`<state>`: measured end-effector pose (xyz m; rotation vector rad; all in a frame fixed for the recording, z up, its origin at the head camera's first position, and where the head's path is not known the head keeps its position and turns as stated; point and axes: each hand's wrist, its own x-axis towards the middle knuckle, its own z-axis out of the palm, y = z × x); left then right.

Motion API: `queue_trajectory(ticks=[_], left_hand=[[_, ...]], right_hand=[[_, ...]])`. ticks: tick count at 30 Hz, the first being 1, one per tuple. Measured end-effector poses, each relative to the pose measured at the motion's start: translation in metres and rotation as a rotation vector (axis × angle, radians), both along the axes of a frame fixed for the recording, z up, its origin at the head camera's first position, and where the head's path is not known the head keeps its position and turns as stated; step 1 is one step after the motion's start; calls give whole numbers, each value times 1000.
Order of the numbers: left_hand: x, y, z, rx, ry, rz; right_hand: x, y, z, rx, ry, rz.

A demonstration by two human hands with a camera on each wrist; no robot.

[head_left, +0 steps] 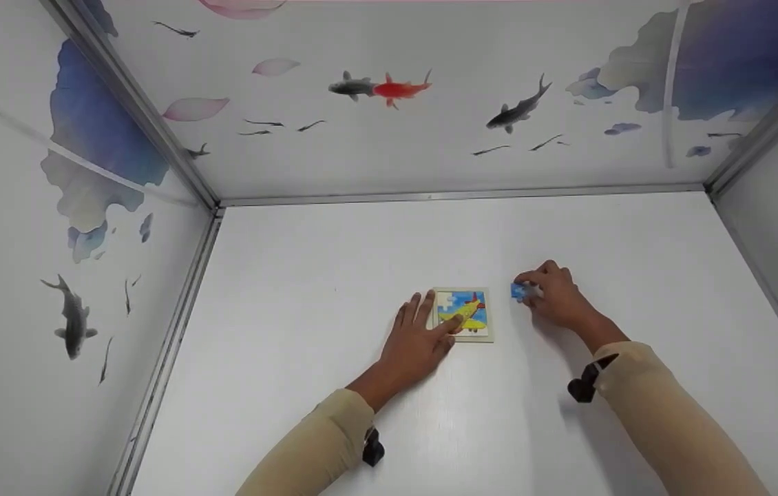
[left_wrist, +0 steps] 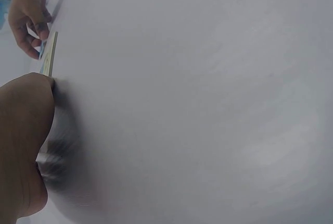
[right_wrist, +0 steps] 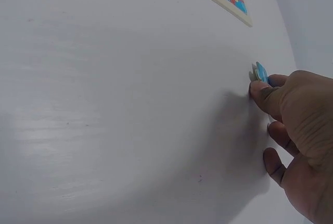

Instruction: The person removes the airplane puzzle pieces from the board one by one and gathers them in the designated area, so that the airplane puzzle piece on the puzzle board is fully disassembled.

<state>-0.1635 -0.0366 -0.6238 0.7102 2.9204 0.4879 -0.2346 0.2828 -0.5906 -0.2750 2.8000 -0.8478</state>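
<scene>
My left hand (head_left: pixel 416 343) lies with its fingers out straight along the left edge of the framed puzzle (head_left: pixel 491 318) on the worktop (head_left: pixel 292 296), thumb across the yellow plane (head_left: pixel 474 323). My right hand (head_left: pixel 555 296) pinches a blue piece (head_left: pixel 517 291), just beside the frame's right side; I can't tell whether the piece touches the worktop.

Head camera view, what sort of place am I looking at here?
Probably a small booth set up for tabletop work, though its wider surroundings are out of view. A white table is bordered by fish-printed panels and metal rails.
</scene>
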Motion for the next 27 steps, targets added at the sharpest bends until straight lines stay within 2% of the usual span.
queue_trajectory(ticks=[19,27], left_hand=[[0,0,2,-29,-9,0],[0,1,-1,-49,-1,1]], right_hand=[[0,-1,-1,5,-11,-3],[2,1,-2,-23,20,11]])
